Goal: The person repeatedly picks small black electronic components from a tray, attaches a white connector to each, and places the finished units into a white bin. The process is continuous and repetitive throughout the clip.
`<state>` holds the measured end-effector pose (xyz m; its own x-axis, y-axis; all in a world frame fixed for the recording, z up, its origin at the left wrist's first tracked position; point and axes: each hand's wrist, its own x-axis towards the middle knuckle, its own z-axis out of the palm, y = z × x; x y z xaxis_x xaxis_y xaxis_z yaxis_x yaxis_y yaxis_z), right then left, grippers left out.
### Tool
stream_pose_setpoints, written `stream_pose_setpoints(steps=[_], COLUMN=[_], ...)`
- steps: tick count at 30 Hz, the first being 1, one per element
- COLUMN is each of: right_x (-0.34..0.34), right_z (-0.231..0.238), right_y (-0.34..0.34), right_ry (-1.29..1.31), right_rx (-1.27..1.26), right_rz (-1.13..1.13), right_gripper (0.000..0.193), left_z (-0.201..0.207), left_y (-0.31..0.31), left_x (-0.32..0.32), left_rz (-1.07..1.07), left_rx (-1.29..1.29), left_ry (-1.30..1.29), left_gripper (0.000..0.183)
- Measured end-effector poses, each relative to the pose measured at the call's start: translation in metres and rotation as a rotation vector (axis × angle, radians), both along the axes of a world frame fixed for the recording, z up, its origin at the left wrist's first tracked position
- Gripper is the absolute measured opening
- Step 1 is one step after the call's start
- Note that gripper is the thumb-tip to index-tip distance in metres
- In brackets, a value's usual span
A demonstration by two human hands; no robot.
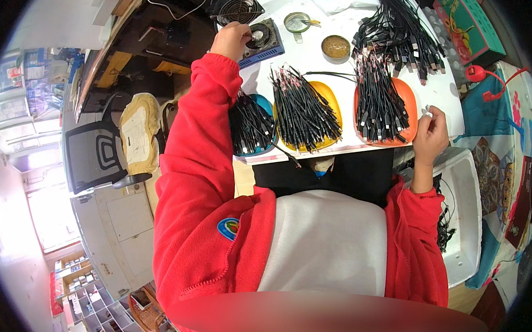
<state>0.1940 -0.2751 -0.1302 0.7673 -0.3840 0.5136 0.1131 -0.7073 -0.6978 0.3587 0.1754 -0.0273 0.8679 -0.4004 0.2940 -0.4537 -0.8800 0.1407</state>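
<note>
My left hand (230, 42) is at the far left of the white table, fingers pinched together. It is beside the round black top of a small blue-and-grey boxy device (265, 41); whatever is between the fingertips is hidden. At the table's right front edge, my right hand (431, 137) is closed, with a small whitish piece (427, 112) at its fingertips. Between my hands, bundles of black cables with bared ends lie in a blue tray (272, 143), a yellow tray (335, 109) and an orange tray (410, 104). The orange tray is nearest my right hand.
A black fan (237, 9) stands behind the device. Farther back are a glass dish (296, 21) and a round tin of brownish stuff (336, 47). Loose black USB cables (399, 26) are heaped at the back right. A white bin (465, 218) with cables stands at right.
</note>
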Motion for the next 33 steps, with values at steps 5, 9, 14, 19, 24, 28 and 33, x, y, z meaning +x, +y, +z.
stream_pose_setpoints(steps=[5, 9, 14, 19, 24, 28, 33], right_x=[0.000, -0.001, -0.002, -0.009, -0.038, -0.072, -0.115], right_z=[0.004, 0.004, -0.004, 0.004, 0.050, 0.089, 0.113], right_y=[0.002, 0.003, -0.002, -0.003, 0.021, 0.074, 0.123], right_ry=[0.000, -0.006, 0.001, -0.033, -0.207, 0.116, 0.289], right_rx=[-0.001, 0.002, -0.052, 0.279, 0.513, 0.670, 0.439], right_rz=[-0.012, -0.023, 0.004, 0.047, 0.193, 0.874, 1.290], right_gripper=[0.014, 0.013, 0.014, 0.016, 0.016, 0.035, 0.039], left_z=[-0.003, -0.005, -0.005, 0.023, 0.067, 0.082, 0.073], left_y=[-0.001, 0.000, -0.004, -0.019, -0.057, -0.112, -0.190], left_x=[0.008, 0.011, 0.008, -0.021, -0.109, -0.198, -0.265], left_rz=[0.003, 0.005, 0.038, 0.068, 0.118, -0.023, -0.240], left_rx=[0.050, 0.071, 0.076, -0.085, -0.765, -1.253, -1.639], left_ry=[0.023, 0.039, 0.018, -0.078, 0.173, 0.417, 0.647], left_gripper=[0.009, 0.008, 0.008, 0.011, 0.010, 0.013, 0.016])
